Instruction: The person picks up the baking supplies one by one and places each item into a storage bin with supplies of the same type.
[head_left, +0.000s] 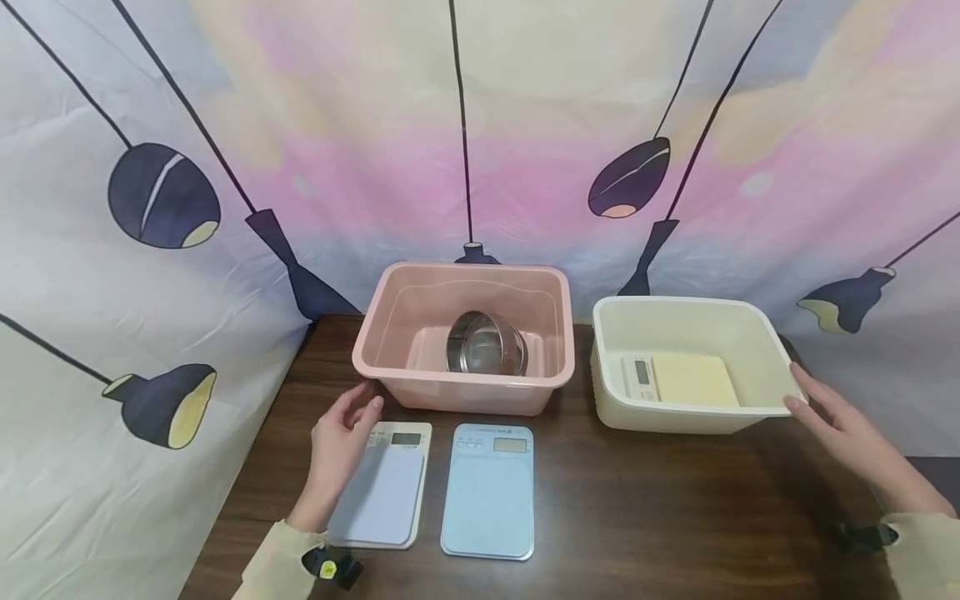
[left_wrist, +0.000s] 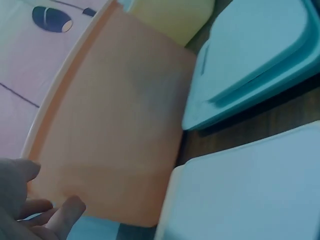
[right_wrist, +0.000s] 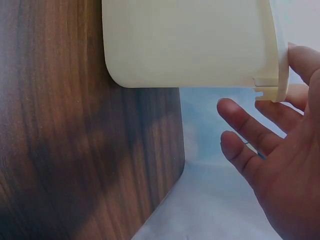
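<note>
The pink basin stands at the back left, with a round metal sieve inside. My left hand is by its front-left rim corner, fingers loosely bent and parted in the left wrist view. To the right is a cream-white basin holding a kitchen scale with a pale yellow plate. My right hand pinches that basin's right rim, thumb on one side and a finger on the other in the right wrist view. A white kitchen scale lies partly behind my left hand and wrist.
A light blue kitchen scale lies in front of the pink basin, right of the white scale. Everything stands on a dark wooden table. A printed cloth with hanging lamps rises behind the table and along its left side.
</note>
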